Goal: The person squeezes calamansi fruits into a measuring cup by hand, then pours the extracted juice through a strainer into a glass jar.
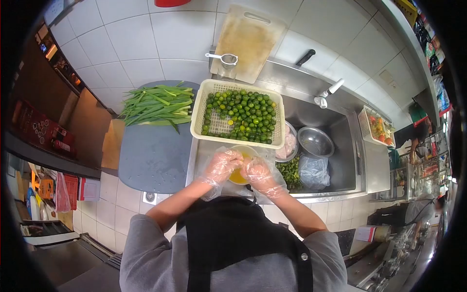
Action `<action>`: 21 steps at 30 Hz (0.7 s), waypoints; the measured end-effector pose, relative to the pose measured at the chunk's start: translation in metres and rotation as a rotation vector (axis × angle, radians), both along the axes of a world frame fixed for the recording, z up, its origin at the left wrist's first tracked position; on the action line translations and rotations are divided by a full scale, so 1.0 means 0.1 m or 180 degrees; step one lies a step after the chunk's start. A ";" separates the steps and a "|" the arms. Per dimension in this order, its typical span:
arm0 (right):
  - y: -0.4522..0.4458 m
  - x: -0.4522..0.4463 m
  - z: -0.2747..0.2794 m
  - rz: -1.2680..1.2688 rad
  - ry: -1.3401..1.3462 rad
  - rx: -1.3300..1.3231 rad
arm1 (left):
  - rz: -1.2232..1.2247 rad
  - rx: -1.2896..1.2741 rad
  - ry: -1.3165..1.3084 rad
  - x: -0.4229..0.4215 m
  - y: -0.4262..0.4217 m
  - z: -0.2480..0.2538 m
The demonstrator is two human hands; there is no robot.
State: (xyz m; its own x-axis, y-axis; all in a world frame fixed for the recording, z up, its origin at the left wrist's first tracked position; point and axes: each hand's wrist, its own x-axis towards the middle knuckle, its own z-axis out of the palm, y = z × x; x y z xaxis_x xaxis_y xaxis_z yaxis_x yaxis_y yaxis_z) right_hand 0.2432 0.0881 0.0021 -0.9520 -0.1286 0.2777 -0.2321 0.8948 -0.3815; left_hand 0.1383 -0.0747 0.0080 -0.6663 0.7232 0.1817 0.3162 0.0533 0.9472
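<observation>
Hands point(223, 164) point(259, 173) (clear-gloved) meet over a bowl point(248, 149) of yellow liquid point(237, 177).

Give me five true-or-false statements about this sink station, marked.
1. The left hand and right hand wear clear plastic gloves. True.
2. The green citrus fruits lie in a metal bowl. False: they lie in a cream plastic basket.
3. Yellow liquid shows below the hands. True.
4. The knife handle is white. False: it is black.
5. The long green leaves lie in the sink. False: they lie on a grey surface.
</observation>
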 end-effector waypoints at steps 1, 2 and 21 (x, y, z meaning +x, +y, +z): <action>-0.01 0.01 -0.02 -0.0053 0.0017 -0.0088 | -0.0113 0.0039 -0.0370 0.01 -0.03 0.06; -0.01 0.03 -0.03 -0.0059 0.0001 -0.0095 | -0.0118 0.0033 -0.0386 0.03 -0.03 0.08; 0.42 0.34 -0.11 -0.1121 -0.0030 -0.2756 | -0.0068 0.0049 0.2972 0.16 0.52 0.56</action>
State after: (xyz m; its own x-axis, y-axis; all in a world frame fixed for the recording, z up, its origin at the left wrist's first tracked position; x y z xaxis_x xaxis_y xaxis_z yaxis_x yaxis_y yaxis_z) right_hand 0.2772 0.1304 -0.0085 -0.8995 0.4158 0.1339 0.0049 0.3161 -0.9487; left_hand 0.1538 -0.0229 0.0644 -0.2322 0.7266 0.6467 0.9505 0.0283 0.3095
